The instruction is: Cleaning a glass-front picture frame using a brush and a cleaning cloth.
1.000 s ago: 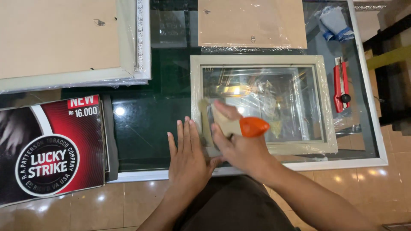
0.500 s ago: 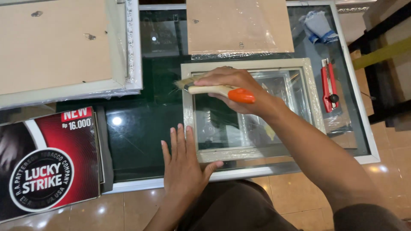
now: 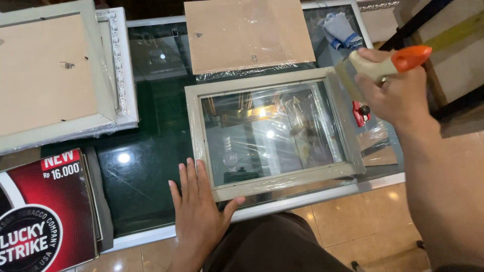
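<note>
Your glass surface [image 3: 151, 166] carries the plastic-wrapped grey picture frame [image 3: 275, 131], lying face up beside your left hand [image 3: 199, 211], whose flat, released fingers [image 3: 190, 174] touch its near-left corner. Your right hand [image 3: 396, 93] grasps the orange-tipped paintbrush [image 3: 383, 65] beyond the frame's far-right corner, bristles lifted clear; judging by that, the brushing looks paused or nearly done, and the wrap is not yet off.

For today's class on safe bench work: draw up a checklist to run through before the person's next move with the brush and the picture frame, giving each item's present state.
1. Left hand flat at the picture frame corner: ok.
2. Right hand grips the brush firmly: ok.
3. Brush lifted off the frame: ok.
4. Plastic wrap on the frame smooth: not ok, wrinkled.
5. Red cutter blade retracted: cannot tell, mostly hidden.
6. Frame fully on the glass table: ok.
</note>
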